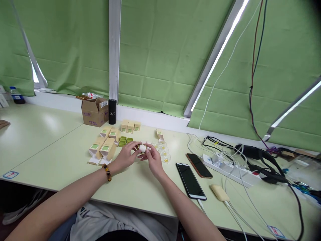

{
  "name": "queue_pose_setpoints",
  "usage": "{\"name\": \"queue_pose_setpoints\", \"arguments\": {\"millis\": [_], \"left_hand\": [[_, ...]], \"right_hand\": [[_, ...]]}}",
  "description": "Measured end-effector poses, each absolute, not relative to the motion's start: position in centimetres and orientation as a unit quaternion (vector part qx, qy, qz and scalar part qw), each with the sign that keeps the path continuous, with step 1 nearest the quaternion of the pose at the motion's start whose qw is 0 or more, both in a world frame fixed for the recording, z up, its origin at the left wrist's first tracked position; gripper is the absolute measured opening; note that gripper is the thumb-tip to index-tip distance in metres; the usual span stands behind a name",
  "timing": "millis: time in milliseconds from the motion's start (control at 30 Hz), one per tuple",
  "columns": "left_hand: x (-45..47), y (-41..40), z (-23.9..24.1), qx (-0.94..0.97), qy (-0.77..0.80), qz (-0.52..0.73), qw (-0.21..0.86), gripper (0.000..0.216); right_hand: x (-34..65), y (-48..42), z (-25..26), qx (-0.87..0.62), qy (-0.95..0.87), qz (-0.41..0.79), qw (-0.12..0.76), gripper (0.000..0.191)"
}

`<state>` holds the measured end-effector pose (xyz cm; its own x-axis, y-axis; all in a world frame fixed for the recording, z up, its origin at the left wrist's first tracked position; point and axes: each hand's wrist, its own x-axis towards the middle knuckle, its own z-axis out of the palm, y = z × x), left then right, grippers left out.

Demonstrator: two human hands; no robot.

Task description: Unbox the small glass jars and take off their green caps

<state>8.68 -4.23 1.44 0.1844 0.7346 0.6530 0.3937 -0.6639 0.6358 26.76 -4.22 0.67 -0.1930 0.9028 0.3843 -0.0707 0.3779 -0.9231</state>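
Between my two hands is a small round piece with a white middle and a yellowish rim (pixel 142 148); its exact kind is unclear. My left hand (pixel 127 153) grips it with closed fingers, a beaded bracelet (pixel 107 172) on that wrist. On the other side, my right hand (pixel 151 156) pinches it with thumb and fingers. Just behind my left hand sit several small green containers (pixel 122 143). Clear round pieces with yellow centres (pixel 164 152) lie right of my right hand, partly hidden by it. Opened small cartons (pixel 107 149) lie left of the hands.
Upright small cartons (pixel 130 127), a black tumbler (pixel 112 112) and a cardboard box (pixel 94 113) stand at the back. Rightward lie two phones (pixel 191 180), a power strip (pixel 229 170), a yellow charger (pixel 219 192) and tangled cables. Another person's hand (pixel 3 124) rests far left.
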Motion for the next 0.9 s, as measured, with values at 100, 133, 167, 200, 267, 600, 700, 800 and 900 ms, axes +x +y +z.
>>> {"name": "queue_pose_setpoints", "arguments": {"millis": [100,133,167,200,267,600,700,800,900], "left_hand": [[8.9,-3.8,1.4,0.715,0.383,0.541,0.223,0.028],[9.0,-3.6,1.4,0.703,0.385,0.550,0.233,0.025],[9.0,-3.4,1.3,0.693,0.388,0.558,0.240,0.023],[9.0,-3.2,1.2,0.686,0.393,0.561,0.244,0.021],[8.9,-2.9,0.8,0.686,0.412,0.556,0.224,0.018],[8.5,-2.7,-0.5,0.747,0.430,0.504,0.062,0.025],[8.3,-2.5,0.2,0.718,0.451,0.521,0.097,0.024],[8.2,-2.6,0.8,0.690,0.452,0.547,0.140,0.020],[8.3,-2.9,1.2,0.669,0.426,0.580,0.187,0.016]], "right_hand": [[27.3,-4.5,1.1,-0.379,-0.697,0.293,0.533,0.039],[27.4,-4.6,1.2,-0.379,-0.716,0.245,0.533,0.038],[27.5,-4.7,1.4,-0.371,-0.729,0.214,0.534,0.038],[27.5,-4.7,1.5,-0.360,-0.738,0.202,0.533,0.040],[27.4,-4.9,1.5,-0.347,-0.759,0.209,0.509,0.044],[24.9,-10.2,0.2,-0.238,-0.943,-0.037,0.231,0.047],[24.9,-10.3,0.7,-0.277,-0.940,-0.028,0.199,0.041],[25.3,-9.5,0.9,-0.295,-0.929,0.030,0.220,0.033],[25.5,-8.2,1.0,-0.327,-0.865,0.200,0.323,0.026]]}}
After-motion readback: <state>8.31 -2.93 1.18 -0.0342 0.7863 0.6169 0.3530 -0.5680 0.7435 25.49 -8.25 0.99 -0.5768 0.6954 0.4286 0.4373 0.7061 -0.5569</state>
